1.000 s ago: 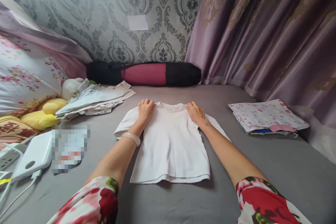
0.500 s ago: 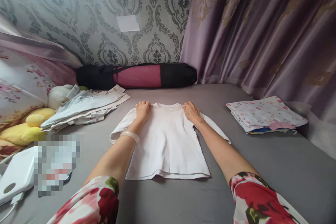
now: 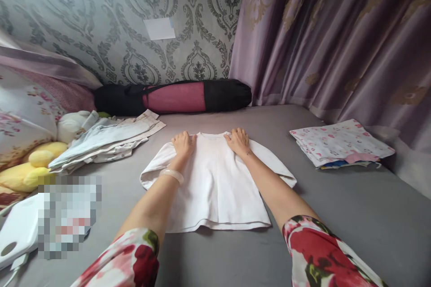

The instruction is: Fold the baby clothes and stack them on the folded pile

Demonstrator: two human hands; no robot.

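Observation:
A white long-sleeved shirt (image 3: 215, 179) lies spread on the grey bedsheet, its collar away from me and its hem towards me. My left hand (image 3: 183, 143), below a pale bangle, is closed on the shirt's left shoulder with the fingers curled over the edge. At the right shoulder, close to the collar, my right hand (image 3: 238, 140) grips the fabric in the same way, its thumb towards the neckline. The fingertips of both hands are partly hidden. Both sleeves stick out to the sides beneath my forearms.
Folded light clothes (image 3: 107, 141) lie at the left beside a yellow plush toy (image 3: 30, 168). A white power bank (image 3: 22, 228) with a cable sits nearer, by a blurred-out item. A folded printed cloth stack (image 3: 340, 143) rests right. A black-and-pink long bag (image 3: 175, 96) lines the wall.
My right hand has shifted left along the shoulder, closer to the collar. The right sleeve now bulges wider beside my forearm. My left hand stays at its shoulder.

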